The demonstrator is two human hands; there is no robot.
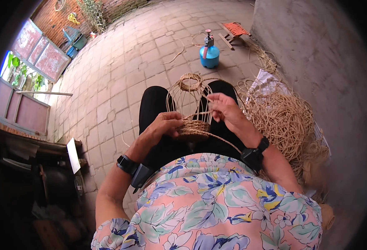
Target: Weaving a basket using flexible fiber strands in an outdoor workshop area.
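Between my knees stands a half-woven basket frame (191, 126), with thin bowed ribs, a small woven ring at the far end and a thick woven band at the near end. My left hand (169, 124) is closed on the left side of that band, thumb and fingertips partly hidden. My right hand (226, 109) is at the right of the ribs, fingers bent together around a straw-coloured cord. A twisted cord (223, 141) trails from the band toward my right wrist.
A big heap of loose straw-coloured cord (281, 121) lies on my right along the grey wall. Ahead on the paving are a blue pump sprayer (209, 56) and a low folding stool (235, 30) with an orange-red seat. Dark clutter (54, 183) sits at lower left.
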